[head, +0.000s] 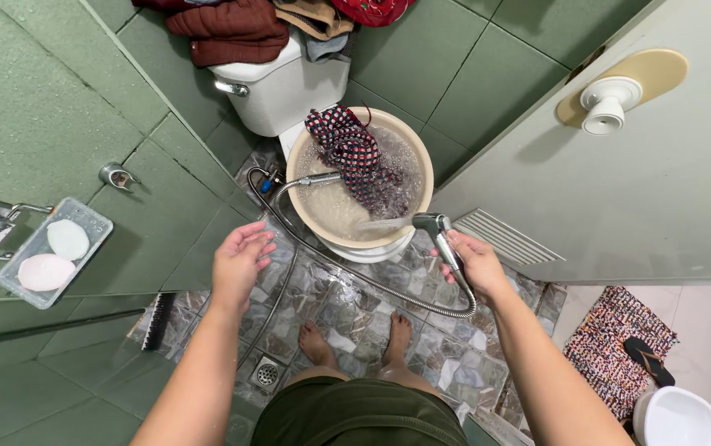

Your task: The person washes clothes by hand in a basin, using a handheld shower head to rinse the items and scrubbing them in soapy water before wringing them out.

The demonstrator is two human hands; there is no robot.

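Note:
My right hand (476, 263) grips a metal spray nozzle (436, 225) on a flexible steel hose (355, 277); water streams from it into a beige basin (421, 157) resting on the toilet seat. The basin holds foamy water and a red, white and dark checked cloth (351, 153) that hangs over its far rim. My left hand (238, 263) hovers open to the left of the basin, fingers spread, touching nothing. My bare feet (355, 340) stand on the stone-patterned floor below.
A white toilet tank (277, 91) carries piled clothes (232, 29). A clear soap dish (50, 252) with two soaps is on the left green tile wall. The door (644, 190) with a round knob stands right. A floor drain (266, 374), woven mat (620, 343), sandal and white bucket (676, 417) lie low.

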